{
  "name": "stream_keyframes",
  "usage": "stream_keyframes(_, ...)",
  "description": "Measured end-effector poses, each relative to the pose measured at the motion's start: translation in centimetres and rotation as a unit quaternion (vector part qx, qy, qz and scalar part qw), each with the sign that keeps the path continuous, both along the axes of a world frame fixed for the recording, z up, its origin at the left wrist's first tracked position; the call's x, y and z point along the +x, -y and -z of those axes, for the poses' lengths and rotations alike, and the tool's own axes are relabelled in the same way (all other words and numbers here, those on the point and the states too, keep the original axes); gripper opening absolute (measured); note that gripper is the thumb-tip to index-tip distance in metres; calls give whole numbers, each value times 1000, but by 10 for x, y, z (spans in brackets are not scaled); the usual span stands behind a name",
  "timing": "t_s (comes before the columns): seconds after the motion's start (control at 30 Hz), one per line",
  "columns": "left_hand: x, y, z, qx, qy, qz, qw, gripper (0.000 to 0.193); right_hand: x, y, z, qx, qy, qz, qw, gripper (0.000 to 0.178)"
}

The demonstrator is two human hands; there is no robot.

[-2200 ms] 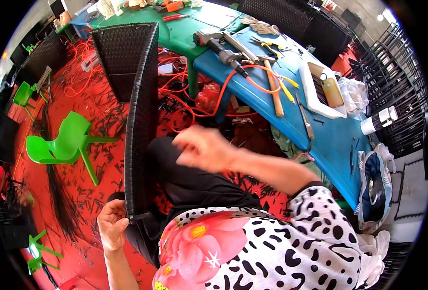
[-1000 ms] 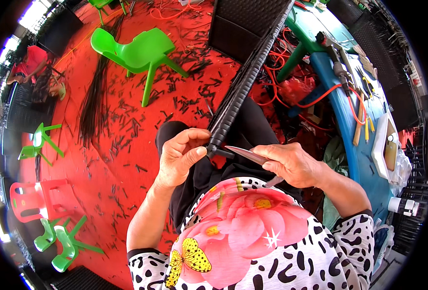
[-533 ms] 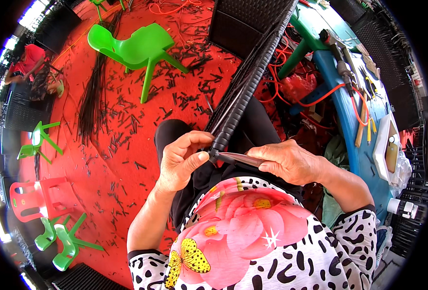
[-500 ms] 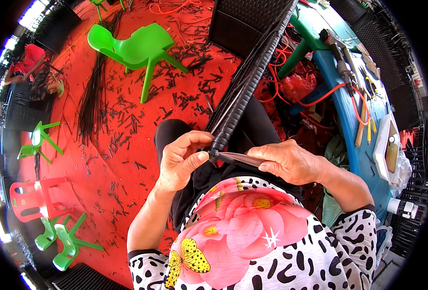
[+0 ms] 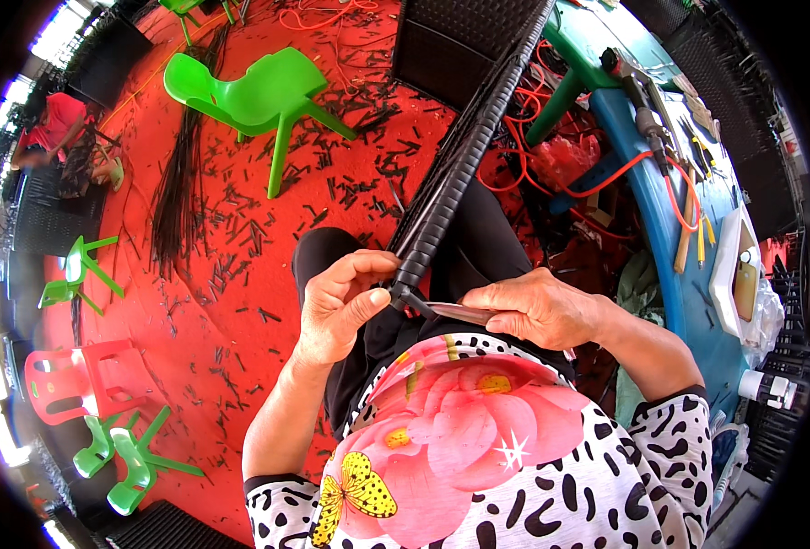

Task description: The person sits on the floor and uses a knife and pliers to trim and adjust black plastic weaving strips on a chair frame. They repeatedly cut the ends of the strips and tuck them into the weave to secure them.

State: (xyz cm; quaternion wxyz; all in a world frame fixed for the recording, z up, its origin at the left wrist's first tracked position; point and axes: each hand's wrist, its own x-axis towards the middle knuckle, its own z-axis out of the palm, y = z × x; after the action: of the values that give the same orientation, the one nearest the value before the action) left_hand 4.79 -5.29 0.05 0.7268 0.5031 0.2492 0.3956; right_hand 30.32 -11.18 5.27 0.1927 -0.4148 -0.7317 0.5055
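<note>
Black, glossy, ribbed panel edge (image 5: pixel 464 165)

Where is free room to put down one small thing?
Mostly bare: the blue table, below the hammer and left of the white tray; also red floor between the pink chair and the black strand bundle. Crowded: the table's upper part, with the gun-shaped tool and red hose.

Blade (image 5: pixel 460 313): smooth metal, shiny. Woven panel (image 5: pixel 464 157): black, plastic-looking, ribbed edge, semi-gloss. Green chair (image 5: pixel 272 91): smooth, glossy plastic. Tool handle (image 5: pixel 685 233): matt wood. Table (image 5: pixel 698 337): smooth, plastic-looking. Shirt (image 5: pixel 442 457): matt cloth.
</note>
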Motion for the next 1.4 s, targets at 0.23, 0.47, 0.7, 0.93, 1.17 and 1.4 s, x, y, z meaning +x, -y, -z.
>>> stream_keyframes(0.23,1,1,1,-2,-9,11,1000,41,24,-5,9,7,6,-72,997,29)
stream_keyframes(0.47,1,1,2,1,3,-4,1000,41,18,-3,2,65,55,-116,990,31)
stream_keyframes(0.7,0,1,1,0,-9,2,1000,40,8,-1,6,127,-18,79,989,29)
stream_keyframes(0.93,3,5,5,-11,-7,1,1000,41,13,-8,4,162,78,-118,977,26)
stream_keyframes(1.17,1,0,2,-1,23,0,1000,36,16,3,8,150,15,-46,988,31)
stream_keyframes(1.4,1,3,3,-5,-3,-5,1000,38,1,8,13,50,-17,43,998,29)
